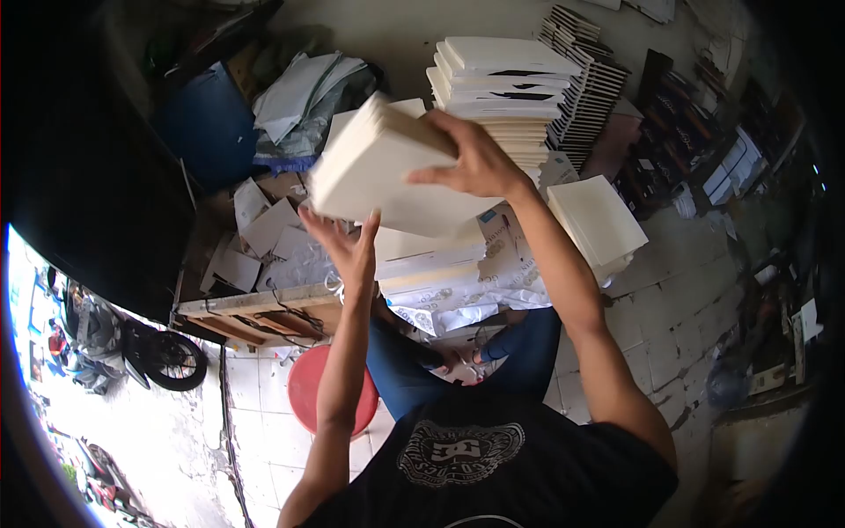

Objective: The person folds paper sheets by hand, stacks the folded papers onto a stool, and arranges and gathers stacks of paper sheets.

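A thick stack of cream paper blocks (387, 172) is held up tilted in front of me, slightly blurred at its left end. My right hand (480, 158) grips its right end, fingers over the top and thumb across the near face. Below the stack's lower left edge, my left hand (348, 251) has its fingers spread, and the thumb tip overlaps that edge; I cannot tell if it touches. Under the raised stack lies a pile of cream paper (431, 255) on printed white wrapping (458, 312).
Tall piles of paper blocks (510, 57) and dark-edged stacks (590, 88) stand behind. Another cream pile (598, 220) sits at right. Left are a wooden-edged bin of scraps (264, 299), a blue container (207, 123) and a red stool (308, 387).
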The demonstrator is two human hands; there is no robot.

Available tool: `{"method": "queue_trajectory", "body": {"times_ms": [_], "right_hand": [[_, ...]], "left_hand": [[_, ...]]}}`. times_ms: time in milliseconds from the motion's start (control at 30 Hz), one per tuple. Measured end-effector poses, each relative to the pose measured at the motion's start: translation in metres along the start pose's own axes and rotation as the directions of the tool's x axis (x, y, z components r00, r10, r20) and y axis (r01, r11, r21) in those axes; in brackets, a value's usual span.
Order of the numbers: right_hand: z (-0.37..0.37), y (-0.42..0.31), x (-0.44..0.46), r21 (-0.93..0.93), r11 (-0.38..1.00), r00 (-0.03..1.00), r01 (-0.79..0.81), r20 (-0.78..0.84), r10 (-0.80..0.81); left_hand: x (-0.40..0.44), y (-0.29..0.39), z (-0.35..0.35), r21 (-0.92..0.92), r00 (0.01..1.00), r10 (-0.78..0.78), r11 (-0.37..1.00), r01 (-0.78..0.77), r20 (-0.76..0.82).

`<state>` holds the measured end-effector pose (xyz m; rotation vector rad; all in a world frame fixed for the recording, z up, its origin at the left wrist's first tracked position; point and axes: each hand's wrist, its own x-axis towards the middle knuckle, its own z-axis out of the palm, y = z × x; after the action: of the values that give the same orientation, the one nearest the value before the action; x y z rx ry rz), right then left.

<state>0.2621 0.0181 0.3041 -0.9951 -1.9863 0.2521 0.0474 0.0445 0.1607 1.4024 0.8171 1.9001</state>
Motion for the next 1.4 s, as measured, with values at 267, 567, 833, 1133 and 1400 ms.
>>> {"method": "queue_trajectory", "body": {"times_ms": [267,567,833,1133,1400], "right_hand": [[-0.017,0.037,-0.038,0.408,0.906,0.848,0.112,-0.515,0.127],[0.014,0.119,-0.107,0.306,0.892,0.937,-0.333,0.005,0.349],[0.027,0.139,-0.131,0.324,0.87,0.918,-0.371,-0.011,0.396],[0.025,0.132,-0.131,0.351,0.867,0.928,-0.353,0.014,0.372],[0.002,0.098,-0.084,0.51,0.756,0.879,-0.41,0.001,0.476]], "left_hand": [[0.104,0.126,0.051,0.376,0.844,0.036,0.885,-0.276,0.535],[0.09,0.054,0.074,0.546,0.507,-0.23,0.52,-0.657,0.83],[0.11,0.015,-0.05,0.507,0.584,-0.326,0.844,-0.174,0.743],[0.042,-0.028,-0.047,0.239,0.734,-0.262,0.961,0.14,0.627],[0.084,0.023,-0.027,0.184,0.731,-0.385,0.921,0.343,0.563]]}}
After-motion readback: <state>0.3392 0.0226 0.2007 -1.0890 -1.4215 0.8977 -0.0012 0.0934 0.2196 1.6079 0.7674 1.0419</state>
